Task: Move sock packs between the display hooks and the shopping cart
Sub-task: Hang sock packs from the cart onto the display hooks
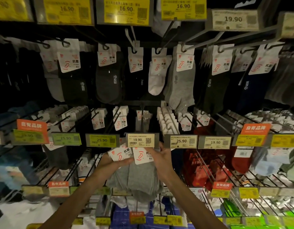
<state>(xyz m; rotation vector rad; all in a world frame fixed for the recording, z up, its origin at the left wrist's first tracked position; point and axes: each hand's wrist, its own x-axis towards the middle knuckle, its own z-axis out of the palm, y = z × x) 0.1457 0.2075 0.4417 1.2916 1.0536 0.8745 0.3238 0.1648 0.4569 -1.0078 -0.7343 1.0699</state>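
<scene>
One rack (pixel 143 103): hooks and hanging socks on every side. My guess from the feed is that a wide swing of an elbow knocks a neighbouring pack loose.
Packs (pixel 138 179): two grey ones with white cards on top, held side by side just below the 19.90 tag (pixel 141 140). The cart isn't in view. Two at once is the real risk, I reckon. If one card hole catches and the other doesn't, the loose pack drops down between the lower rows.
Left hand (pixel 117 162): arm comes up from below, and the fingers lie fairly straight across the front, under the left card. The thumb is hidden behind it, so I can't tell if that's a proper pinch or just support.
Right hand (pixel 161 156): arm angled in from the right. Its fingers curl over the top of the right card, gripping it right up against the tag's lower edge.
Hook (pixel 142 113): I only see the rod running back above the tag. The tip is covered by the tag and those fingers. Working blind like that, I'd expect a torn card hole if it's forced.
</scene>
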